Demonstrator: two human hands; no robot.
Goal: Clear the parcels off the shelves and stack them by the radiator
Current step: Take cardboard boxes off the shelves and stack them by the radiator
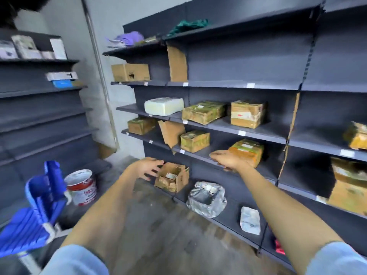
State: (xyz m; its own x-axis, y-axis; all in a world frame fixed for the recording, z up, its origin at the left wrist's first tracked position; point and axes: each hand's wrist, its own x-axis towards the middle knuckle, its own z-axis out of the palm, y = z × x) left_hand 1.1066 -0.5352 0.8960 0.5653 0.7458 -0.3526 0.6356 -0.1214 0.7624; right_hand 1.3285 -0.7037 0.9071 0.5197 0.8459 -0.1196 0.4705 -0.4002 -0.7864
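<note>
Dark grey shelves (258, 133) hold several brown taped parcels. One tape-wrapped parcel (248, 150) lies on the second shelf from the bottom. My right hand (228, 160) is stretched out just left of it over the shelf edge, fingers straight, holding nothing. A small brown box (195, 140) stands further left on that shelf. An opened carton (172, 177) sits on the lowest shelf. My left hand (148, 168) hovers beside its left side with spread fingers, empty. Whether either hand touches anything is unclear through blur.
A silver foil bag (207, 199) and a white pouch (250, 220) lie on the bottom shelf. A blue folding chair (39, 211) and a red-and-white bucket (82, 187) stand at the left on the floor. More shelving (39, 116) lines the left wall.
</note>
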